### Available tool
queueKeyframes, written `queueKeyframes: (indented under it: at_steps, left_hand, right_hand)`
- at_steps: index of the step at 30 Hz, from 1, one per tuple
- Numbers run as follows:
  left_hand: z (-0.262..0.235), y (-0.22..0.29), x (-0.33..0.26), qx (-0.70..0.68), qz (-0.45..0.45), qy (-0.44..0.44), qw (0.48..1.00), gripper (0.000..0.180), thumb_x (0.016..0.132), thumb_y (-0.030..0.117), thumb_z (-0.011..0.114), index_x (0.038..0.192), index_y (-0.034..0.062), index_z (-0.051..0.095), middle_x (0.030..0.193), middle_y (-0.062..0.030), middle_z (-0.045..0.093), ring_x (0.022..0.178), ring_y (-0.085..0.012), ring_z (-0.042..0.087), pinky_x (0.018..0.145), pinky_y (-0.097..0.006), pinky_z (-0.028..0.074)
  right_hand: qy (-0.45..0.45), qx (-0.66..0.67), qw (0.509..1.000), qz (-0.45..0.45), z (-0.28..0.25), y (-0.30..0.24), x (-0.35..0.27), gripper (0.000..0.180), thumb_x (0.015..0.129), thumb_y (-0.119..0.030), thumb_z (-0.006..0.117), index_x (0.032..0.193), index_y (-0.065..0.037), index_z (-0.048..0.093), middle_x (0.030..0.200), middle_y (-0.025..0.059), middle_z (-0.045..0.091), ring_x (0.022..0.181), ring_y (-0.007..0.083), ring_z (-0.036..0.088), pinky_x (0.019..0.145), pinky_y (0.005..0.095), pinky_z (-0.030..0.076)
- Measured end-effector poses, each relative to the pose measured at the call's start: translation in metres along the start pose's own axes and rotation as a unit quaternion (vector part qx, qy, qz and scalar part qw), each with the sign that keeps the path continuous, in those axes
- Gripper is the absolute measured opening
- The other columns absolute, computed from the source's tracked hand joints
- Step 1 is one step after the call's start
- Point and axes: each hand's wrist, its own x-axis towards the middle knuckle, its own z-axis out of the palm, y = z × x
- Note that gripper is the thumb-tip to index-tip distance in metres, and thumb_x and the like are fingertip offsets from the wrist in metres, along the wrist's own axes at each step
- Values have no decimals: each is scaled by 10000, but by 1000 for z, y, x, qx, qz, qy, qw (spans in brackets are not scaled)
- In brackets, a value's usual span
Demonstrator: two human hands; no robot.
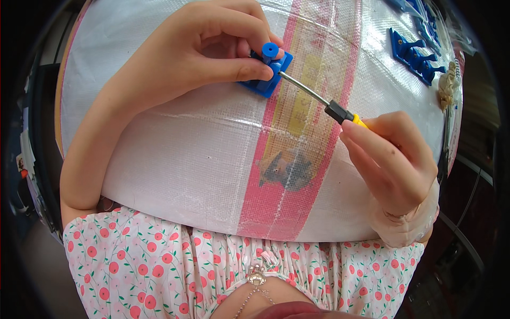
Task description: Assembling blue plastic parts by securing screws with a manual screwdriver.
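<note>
The person's bare left forearm rises from the lower left and angles rightward at the left wrist. The bare left hand is closed in a pinch, its thumb straight, its curled fingers arched above it. The bare right hand, set lower and well apart, grips with bent fingers, their fingertips toward the upper left.

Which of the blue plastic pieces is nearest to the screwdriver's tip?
The blue piece held by the left hand: the screwdriver points at it; the others lie at the upper right.
</note>
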Motion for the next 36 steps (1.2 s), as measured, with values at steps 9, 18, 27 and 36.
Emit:
queueKeyframes:
  at_steps: [9,18,27,36]
  left_hand:
    - [3,-3,3,-15,-2,7,1000,134,798,43,735,923,8,702,964,-110,624,838,-151,609,665,-204,515]
    - [4,-2,4,-11,1,3,1000,133,802,27,724,927,-7,694,977,-117,615,849,-157,610,698,-218,539]
    - [9,-8,6,1,3,9,1000,130,803,54,730,916,0,693,974,-120,617,853,-155,612,698,-216,536]
    - [11,-11,6,3,30,22,999,141,807,87,737,908,4,684,974,-118,613,831,-144,600,666,-205,507]
  right_hand:
    - [5,416,867,276,3,8,3,224,797,61,651,1018,38,622,788,62,596,596,49,494,498,183,332]
    - [-60,584,699,409,0,12,8,196,933,-132,528,1087,-15,557,725,104,605,365,35,390,357,159,280]
    - [-74,668,585,454,7,8,7,185,990,-126,394,1149,-54,457,669,108,550,330,56,338,321,160,256]
    - [-86,736,486,464,7,10,9,159,1002,-123,362,1140,-65,416,662,111,472,316,82,308,276,175,266]
